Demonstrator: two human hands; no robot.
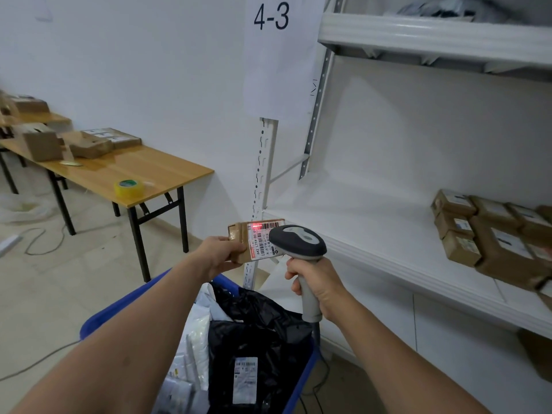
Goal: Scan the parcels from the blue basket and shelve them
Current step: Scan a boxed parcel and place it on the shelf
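My left hand grips a small brown cardboard parcel by its left end, label facing me, above the blue basket. My right hand holds a grey handheld scanner by its handle, with its head over the label's right part. A red scan light falls on the barcode at the label's top. The basket below holds black and white bagged parcels. A white shelf stands to the right with several brown boxes stacked at its right end.
A paper sign reading 4-3 hangs on the shelf post. At the left stands a wooden folding table with cardboard boxes and a roll of yellow tape. Cables lie on the floor.
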